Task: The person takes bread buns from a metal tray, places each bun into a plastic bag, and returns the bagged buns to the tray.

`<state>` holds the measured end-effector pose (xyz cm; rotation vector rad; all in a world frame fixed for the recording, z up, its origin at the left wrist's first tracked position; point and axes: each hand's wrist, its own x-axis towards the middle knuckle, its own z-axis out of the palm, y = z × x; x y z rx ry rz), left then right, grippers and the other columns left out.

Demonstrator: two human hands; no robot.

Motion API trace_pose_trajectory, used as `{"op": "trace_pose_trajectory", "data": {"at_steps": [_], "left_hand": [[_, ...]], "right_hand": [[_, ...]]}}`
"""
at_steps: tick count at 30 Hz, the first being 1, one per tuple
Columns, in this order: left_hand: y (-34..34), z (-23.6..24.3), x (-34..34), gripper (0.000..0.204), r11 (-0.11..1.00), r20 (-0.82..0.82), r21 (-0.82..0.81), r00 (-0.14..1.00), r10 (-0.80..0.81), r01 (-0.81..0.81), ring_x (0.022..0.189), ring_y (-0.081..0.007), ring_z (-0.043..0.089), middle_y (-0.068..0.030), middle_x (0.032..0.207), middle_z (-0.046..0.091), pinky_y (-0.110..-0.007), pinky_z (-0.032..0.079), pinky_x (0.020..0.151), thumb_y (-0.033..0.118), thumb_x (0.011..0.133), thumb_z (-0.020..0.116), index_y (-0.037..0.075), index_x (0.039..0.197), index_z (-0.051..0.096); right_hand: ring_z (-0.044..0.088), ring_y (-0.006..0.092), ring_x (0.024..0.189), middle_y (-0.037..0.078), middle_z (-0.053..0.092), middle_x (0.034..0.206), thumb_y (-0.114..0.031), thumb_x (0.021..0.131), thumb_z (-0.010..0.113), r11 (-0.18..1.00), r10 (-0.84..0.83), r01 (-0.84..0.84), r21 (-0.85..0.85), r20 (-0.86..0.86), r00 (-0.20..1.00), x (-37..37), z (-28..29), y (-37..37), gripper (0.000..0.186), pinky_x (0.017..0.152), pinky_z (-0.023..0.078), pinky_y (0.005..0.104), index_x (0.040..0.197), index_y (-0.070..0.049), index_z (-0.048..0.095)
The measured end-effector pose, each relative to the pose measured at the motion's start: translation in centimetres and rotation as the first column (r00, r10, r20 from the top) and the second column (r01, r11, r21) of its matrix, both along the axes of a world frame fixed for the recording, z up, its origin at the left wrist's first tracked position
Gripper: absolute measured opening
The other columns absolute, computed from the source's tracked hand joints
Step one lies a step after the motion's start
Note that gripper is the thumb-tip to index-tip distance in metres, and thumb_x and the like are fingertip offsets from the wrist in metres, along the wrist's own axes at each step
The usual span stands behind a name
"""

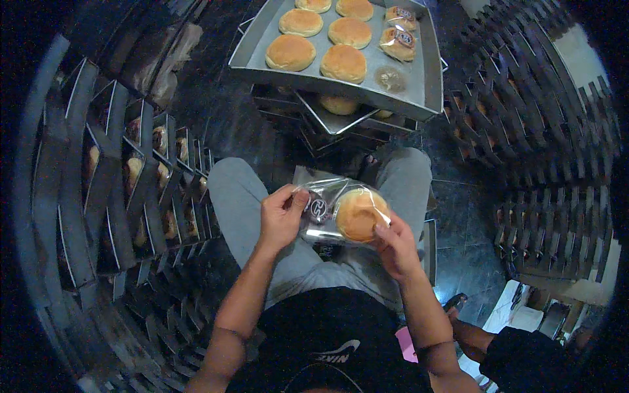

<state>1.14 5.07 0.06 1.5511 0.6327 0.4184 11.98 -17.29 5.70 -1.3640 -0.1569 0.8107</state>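
Above my lap I hold a clear plastic bag (316, 230) with a dark printed emblem. My left hand (282, 213) pinches its left part between thumb and fingers. A round golden bun (357, 216) sits at the bag's right side, with shiny film over at least part of it; whether it is wholly inside I cannot tell. My right hand (396, 245) grips the bun's lower right edge, thumb on top. Beyond my knees, a metal tray (409, 88) bears several unwrapped buns (290, 52) in rows and two bagged buns (398, 44) along its right side.
More trays (334, 124) are stacked under the front one, with buns showing inside. Tall stacks of trays rise on the left (98, 164) and right (557, 216). At the lower right another person's arm (475, 337) and dark sleeve show beside a white surface (508, 308).
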Motion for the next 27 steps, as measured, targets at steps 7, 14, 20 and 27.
{"op": "trace_pose_trajectory", "data": {"at_steps": [7, 14, 20, 27], "left_hand": [[-5.8, 5.7, 3.7, 0.101, 0.569, 0.612, -0.694, 0.777, 0.144, 0.441, 0.151, -0.0365, 0.026, -0.0160, 0.163, 0.027, -0.051, 0.025, 0.122, 0.045, 0.086, 0.073, 0.008, 0.160, 0.015], [-5.5, 7.2, 3.8, 0.085, 0.713, 0.629, -0.605, 0.762, 0.156, 0.353, 0.145, -0.0294, 0.037, -0.0199, 0.155, 0.037, -0.042, 0.029, 0.120, 0.013, 0.088, 0.067, 0.002, 0.157, 0.018], [-5.3, 5.1, 5.0, 0.055, 0.618, 0.302, -0.776, 0.934, 0.188, 0.127, 0.124, -0.0330, 0.057, -0.0209, 0.133, 0.057, -0.048, 0.048, 0.106, 0.031, 0.095, 0.058, 0.002, 0.139, 0.044], [-4.3, -0.8, 5.8, 0.060, 0.184, 0.179, -0.975, 0.938, 0.298, 0.127, 0.117, -0.0368, 0.060, -0.0201, 0.130, 0.057, -0.052, 0.055, 0.095, 0.050, 0.094, 0.052, 0.001, 0.129, 0.052]], "right_hand": [[0.045, 0.0397, 0.141, 0.021, 0.054, 0.146, -0.008, 0.077, 0.071, 0.973, 0.230, -0.096, -0.210, 0.916, 0.329, -2.1, 2.4, 2.2, 0.063, 0.117, 0.024, 0.0612, 0.139, -0.009, 0.057], [0.043, 0.0429, 0.142, 0.023, 0.052, 0.146, -0.009, 0.085, 0.063, 0.989, 0.146, -0.014, -0.147, 0.961, 0.235, -1.4, 0.3, 4.3, 0.054, 0.118, 0.019, 0.0638, 0.138, 0.000, 0.055], [0.048, 0.0408, 0.139, 0.024, 0.053, 0.145, -0.012, 0.083, 0.074, 0.973, 0.224, -0.124, -0.195, 0.930, 0.292, -1.3, -0.6, 4.3, 0.049, 0.120, 0.019, 0.0619, 0.130, -0.003, 0.063], [0.062, 0.0361, 0.107, 0.015, 0.065, 0.115, -0.021, 0.083, 0.079, 0.987, 0.156, -0.033, -0.155, 0.906, 0.393, -2.1, -1.7, 4.2, 0.019, 0.100, 0.042, 0.0555, 0.091, -0.008, 0.069]]}}
